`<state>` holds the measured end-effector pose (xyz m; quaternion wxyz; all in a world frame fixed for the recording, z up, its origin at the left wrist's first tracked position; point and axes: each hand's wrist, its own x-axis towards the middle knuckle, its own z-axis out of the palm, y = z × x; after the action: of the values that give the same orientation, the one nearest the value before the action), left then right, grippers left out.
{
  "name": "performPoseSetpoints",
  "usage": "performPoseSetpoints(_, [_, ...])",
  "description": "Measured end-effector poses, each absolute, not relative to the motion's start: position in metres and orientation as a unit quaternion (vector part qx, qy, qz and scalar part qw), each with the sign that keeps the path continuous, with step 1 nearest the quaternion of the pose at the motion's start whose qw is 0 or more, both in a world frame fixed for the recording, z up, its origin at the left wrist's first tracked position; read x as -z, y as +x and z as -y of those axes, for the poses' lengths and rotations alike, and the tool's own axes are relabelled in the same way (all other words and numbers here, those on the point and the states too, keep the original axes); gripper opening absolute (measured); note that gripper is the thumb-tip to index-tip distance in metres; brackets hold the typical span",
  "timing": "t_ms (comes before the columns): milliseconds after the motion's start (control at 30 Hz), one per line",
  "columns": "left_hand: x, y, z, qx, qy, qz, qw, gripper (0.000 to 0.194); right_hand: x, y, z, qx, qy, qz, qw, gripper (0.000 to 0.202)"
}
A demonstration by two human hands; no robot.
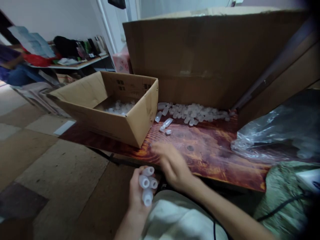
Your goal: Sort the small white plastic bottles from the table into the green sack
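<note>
I see one open cardboard box (105, 120) on the counter (207, 160), with a layer of small translucent pieces (121, 107) inside, too many to count. Behind the counter's loose heap of translucent caps (197, 113) rises one large cardboard carton (195, 56); I cannot see into it. One clear plastic bag (280, 130) at right has whitish shapes inside, too unclear to number. My left hand (135, 191) has its fingers closed around four translucent tubes (147, 196), open mouths toward me, just off the counter's near edge. My right hand (175, 165), blurred, reaches over that edge, fingers open and loosely extended. One single cap (168, 132) lies apart from the heap, near the box.
</note>
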<state>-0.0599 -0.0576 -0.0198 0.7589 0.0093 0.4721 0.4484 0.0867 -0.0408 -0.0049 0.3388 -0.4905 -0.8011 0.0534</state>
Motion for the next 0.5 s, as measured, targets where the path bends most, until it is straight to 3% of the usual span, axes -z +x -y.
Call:
performPoseSetpoints(67, [0.013,-0.069,0.049,-0.478,0.033,-0.457,0.75,0.008,-0.003,0.113,-0.009,-0.026,-0.565,0.793,0.227,0.04])
performPoseSetpoints(267, [0.008,-0.081,0.05,-0.446,-0.046,-0.407,0.796,0.013,-0.004,0.163,-0.101,-0.028,-0.54,0.833,0.113,0.026])
performPoseSetpoints(400, [0.01,-0.077,0.051,-0.448,-0.087,-0.418,0.786,0.016,-0.003,0.169,-0.1,0.002,-0.558,0.822,0.114,0.025])
performPoseSetpoints(500, [0.009,-0.074,0.05,-0.455,-0.116,-0.411,0.781,0.012,-0.015,0.162,-0.074,0.021,-0.589,0.789,0.173,0.036])
